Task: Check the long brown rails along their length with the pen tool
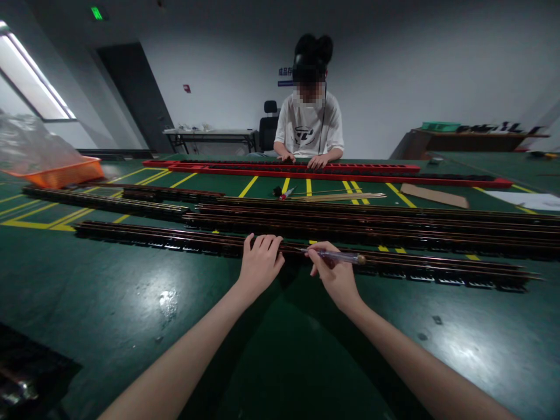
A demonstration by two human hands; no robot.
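My left hand (259, 262) rests on the nearest long dark strip (153, 238), its fingers curled over the strip's near edge. My right hand (332, 269) sits just to the right on the same strip, pinching a thin clear-handled tool (339, 255) that lies along the strip with its tip pointing left. Several more long dark strips (371, 219) lie in rows just beyond, on the green table (131, 303).
Across the table a person in a white shirt (308, 125) has both hands on long red strips (306, 171). An orange basket (65, 172) with clear plastic stands at far left. Thin sticks (341, 197), a cardboard piece (433, 196) and white paper (525, 200) lie mid-table.
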